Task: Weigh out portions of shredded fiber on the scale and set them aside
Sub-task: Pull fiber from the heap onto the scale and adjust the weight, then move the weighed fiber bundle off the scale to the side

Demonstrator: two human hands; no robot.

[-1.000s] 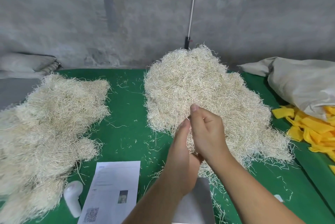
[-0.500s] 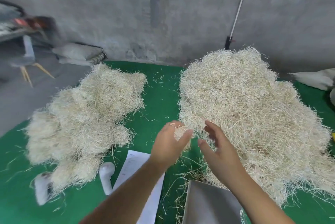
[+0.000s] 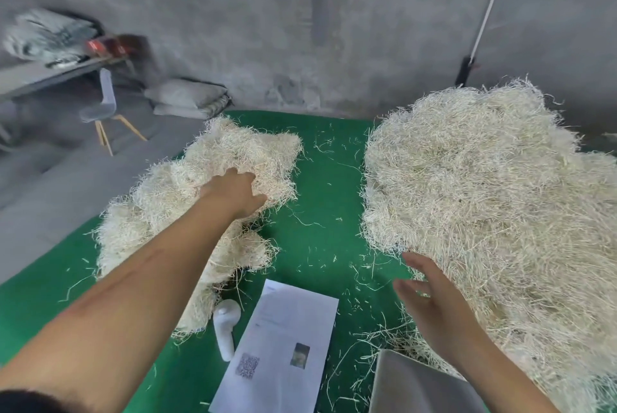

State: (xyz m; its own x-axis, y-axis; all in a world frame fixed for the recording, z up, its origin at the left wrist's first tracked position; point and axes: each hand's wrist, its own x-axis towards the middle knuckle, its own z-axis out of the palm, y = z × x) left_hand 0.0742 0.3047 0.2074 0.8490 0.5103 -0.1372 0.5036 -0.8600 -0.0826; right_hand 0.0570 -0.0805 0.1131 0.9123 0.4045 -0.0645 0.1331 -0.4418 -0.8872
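Two heaps of pale shredded fiber lie on a green table. The left heap is the smaller one, and my left hand reaches out and rests on its top, fingers spread down into the fiber. The large heap fills the right side. My right hand hovers with fingers straight at that heap's near left edge, holding nothing. The grey scale plate shows at the bottom, just left of my right forearm, with nothing on it.
A printed paper sheet lies at the near middle, with a white plastic device beside it by the left heap. Loose strands litter the green cloth. Beyond the table's left edge are a grey floor, a chair and stacked sacks.
My left hand carried a small tuft from the middle over to the left heap. My right hand let go and opened. The view swung left.
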